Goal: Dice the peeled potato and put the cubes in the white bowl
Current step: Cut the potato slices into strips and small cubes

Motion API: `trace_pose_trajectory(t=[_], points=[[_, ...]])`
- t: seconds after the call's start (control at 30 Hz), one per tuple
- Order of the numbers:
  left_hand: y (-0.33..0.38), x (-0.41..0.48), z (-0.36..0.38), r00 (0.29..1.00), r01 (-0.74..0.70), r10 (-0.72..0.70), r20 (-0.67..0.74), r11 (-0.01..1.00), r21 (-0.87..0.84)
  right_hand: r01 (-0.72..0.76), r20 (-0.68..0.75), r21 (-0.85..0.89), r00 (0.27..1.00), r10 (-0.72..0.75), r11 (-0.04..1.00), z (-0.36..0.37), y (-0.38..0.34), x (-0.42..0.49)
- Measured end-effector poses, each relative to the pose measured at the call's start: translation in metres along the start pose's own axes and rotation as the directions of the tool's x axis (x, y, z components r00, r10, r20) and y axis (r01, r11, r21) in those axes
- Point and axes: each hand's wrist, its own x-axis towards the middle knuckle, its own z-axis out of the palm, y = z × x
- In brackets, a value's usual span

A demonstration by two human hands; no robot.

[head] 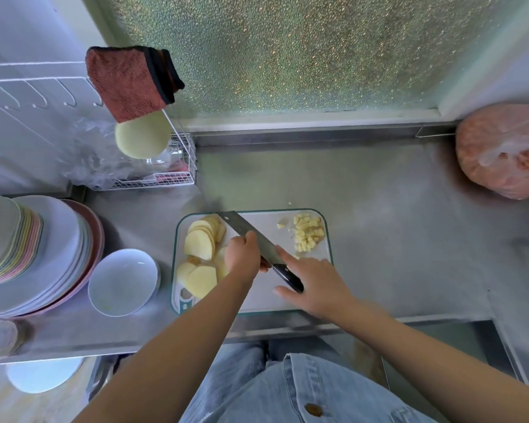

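Head view: knife (pixel 242 228) lies diagonal, tip far-left.

Knife (pixel 247 229) in left hand (pixel 243 254) over cutting board (pixel 266 221), between potato slices (pixel 199 243) and cubes (pixel 308 234)

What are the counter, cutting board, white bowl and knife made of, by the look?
The counter is likely stainless steel: brushed grey with dull reflections. The cutting board is probably plastic: matte white with a moulded teal rim. The white bowl is glossy with a bright highlight, so ceramic or melamine; unclear which. The knife has a grey metal blade, likely steel, and a dark handle, wood or plastic.
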Motion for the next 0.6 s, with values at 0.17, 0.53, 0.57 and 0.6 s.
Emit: trace_pose_trajectory(t=[0.17, 0.53, 0.57, 0.6], points=[[-0.009, -0.003, -0.005, 0.998, -0.045, 0.049, 0.038, 0.993, -0.105, -0.147, 0.066, 0.166, 0.988, 0.138, 0.975, 0.013, -0.015, 0.012], [-0.058, 0.036, -0.084, 0.879, -0.208, 0.398, -0.262, 0.816, 0.540, -0.341, 0.075, 0.311, 0.939, 0.334, 0.887, 0.017, -0.010, 0.047], [-0.057, 0.039, -0.087, 0.866, -0.226, 0.432, -0.252, 0.788, 0.573, -0.351, 0.101, 0.294, 0.936, 0.336, 0.889, 0.018, -0.010, 0.047], [-0.057, 0.043, -0.089, 0.859, -0.244, 0.460, -0.225, 0.755, 0.609, -0.357, 0.115, 0.273, 0.934, 0.338, 0.893, 0.019, -0.010, 0.047]])
